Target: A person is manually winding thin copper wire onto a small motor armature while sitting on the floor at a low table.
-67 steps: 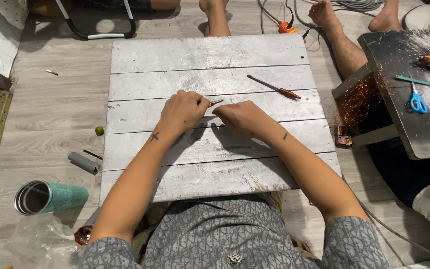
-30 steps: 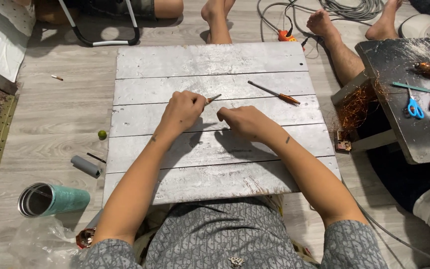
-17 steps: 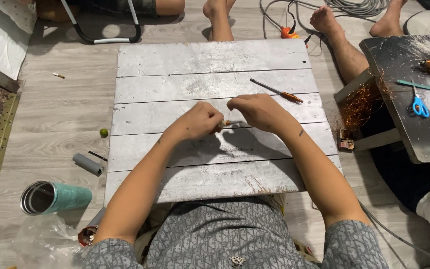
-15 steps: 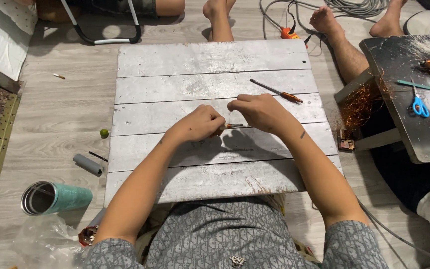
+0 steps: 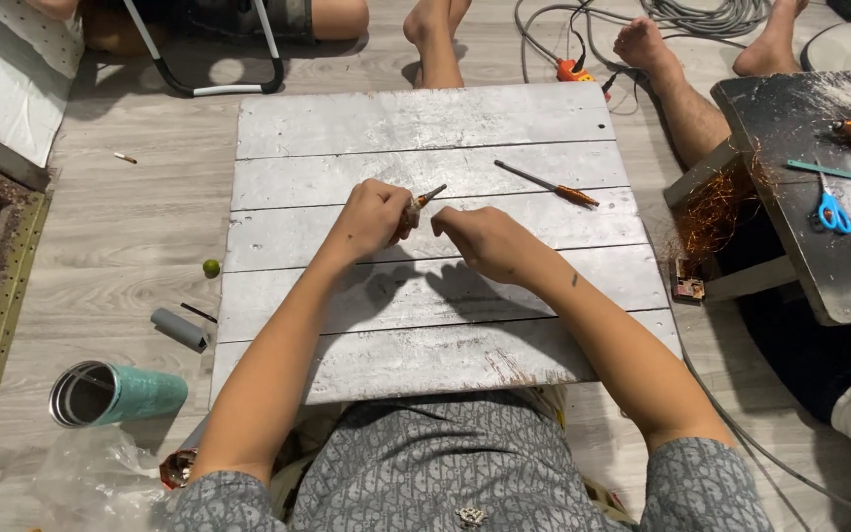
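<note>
My left hand (image 5: 374,219) is closed around a small slim tool (image 5: 429,195) whose orange-tipped end pokes out up and to the right. My right hand (image 5: 480,239) hovers just right of it with fingers curled in, a small gap from the tool's tip; nothing shows in it. Both hands are over the middle planks of a silver-painted wooden board (image 5: 416,120) resting across my lap. A thin screwdriver with an orange handle (image 5: 550,184) lies on the board, up and to the right of my right hand.
A dark side table (image 5: 790,246) at the right carries blue scissors (image 5: 832,211) and tools, with tangled copper wire (image 5: 716,212) beside it. A teal tumbler (image 5: 115,394), grey cylinder (image 5: 179,329) and small green ball (image 5: 211,267) lie on the floor at left. Other people's feet (image 5: 647,47) and cables (image 5: 583,67) are beyond the board.
Both hands were pinching the slim tool together. Now my right hand has come off it and only my left hand holds it, with the tip angled up to the right.
</note>
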